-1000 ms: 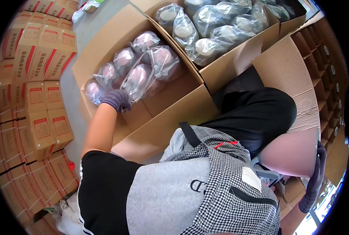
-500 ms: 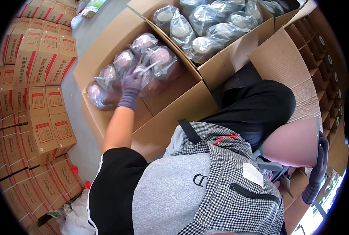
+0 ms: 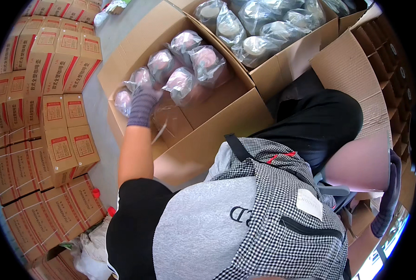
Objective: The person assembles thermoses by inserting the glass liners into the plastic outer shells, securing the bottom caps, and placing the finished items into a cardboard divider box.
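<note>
My left hand (image 3: 145, 101), in a grey-purple knit glove, is low over the open carton (image 3: 217, 135) on my left. It is beside several pink items in clear plastic bags (image 3: 161, 63); its fingers are blurred, so its grip is unclear. A thin pale strip (image 3: 160, 132) shows just below that hand, and I cannot tell if it is held. My gloved right hand (image 3: 391, 191) grips the outer end of a pink jug (image 3: 357, 163). The jug lies on its side by my thigh, its grey handle (image 3: 334, 190) toward my body.
A second carton (image 3: 287, 58) full of bagged pale-topped items stands behind the first. At the far right is a carton with cardboard dividers (image 3: 385, 70). Stacked sealed boxes (image 3: 58, 60) line the left side. Small red objects (image 3: 96, 192) lie near them.
My left hand has moved left and toward me, away from the middle bagged item it was touching. The pale strip has shifted nearer to me. My right hand still holds the jug.
</note>
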A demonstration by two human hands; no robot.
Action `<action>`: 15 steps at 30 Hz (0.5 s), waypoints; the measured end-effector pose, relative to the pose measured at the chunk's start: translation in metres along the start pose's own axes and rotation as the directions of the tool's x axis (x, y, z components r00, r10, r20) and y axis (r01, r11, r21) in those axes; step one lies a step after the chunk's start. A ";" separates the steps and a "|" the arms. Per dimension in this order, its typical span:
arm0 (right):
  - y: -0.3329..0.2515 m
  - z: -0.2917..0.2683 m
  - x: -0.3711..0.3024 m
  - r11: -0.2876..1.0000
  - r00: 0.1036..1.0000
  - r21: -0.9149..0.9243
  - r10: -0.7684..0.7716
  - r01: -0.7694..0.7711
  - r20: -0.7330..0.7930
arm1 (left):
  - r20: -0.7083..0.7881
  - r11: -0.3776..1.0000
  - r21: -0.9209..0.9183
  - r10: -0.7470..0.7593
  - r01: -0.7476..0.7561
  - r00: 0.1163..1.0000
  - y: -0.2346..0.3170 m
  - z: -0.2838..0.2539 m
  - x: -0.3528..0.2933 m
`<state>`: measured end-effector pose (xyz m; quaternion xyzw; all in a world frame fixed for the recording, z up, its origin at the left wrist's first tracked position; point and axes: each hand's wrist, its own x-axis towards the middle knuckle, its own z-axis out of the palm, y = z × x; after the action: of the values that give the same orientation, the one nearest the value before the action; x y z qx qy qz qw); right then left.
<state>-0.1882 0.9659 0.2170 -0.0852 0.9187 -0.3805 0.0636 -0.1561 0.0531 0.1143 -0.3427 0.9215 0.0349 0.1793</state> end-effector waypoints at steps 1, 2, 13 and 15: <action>-0.025 0.005 0.009 0.967 0.984 -0.194 -0.151 0.167 0.095 | -0.002 0.999 0.022 0.040 -0.040 0.999 0.023 0.007 0.005; -0.051 0.008 0.016 0.870 0.938 -0.357 -0.292 0.341 0.186 | -0.003 0.995 0.046 0.091 -0.091 0.996 0.044 0.015 0.011; -0.121 0.032 0.006 0.992 0.991 -0.060 0.107 -0.112 -0.075 | 0.144 0.819 -0.500 0.400 -0.282 0.905 0.082 -0.104 -0.014; -0.146 0.030 0.025 0.995 0.998 -0.090 -0.049 0.046 -0.027 | 0.079 0.648 -0.488 0.700 -0.584 0.710 0.147 -0.185 -0.080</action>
<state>-0.1912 0.8386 0.2990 -0.1043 0.9332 -0.3418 0.0375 -0.2520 0.1802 0.3068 -0.0133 0.9191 0.3425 0.1944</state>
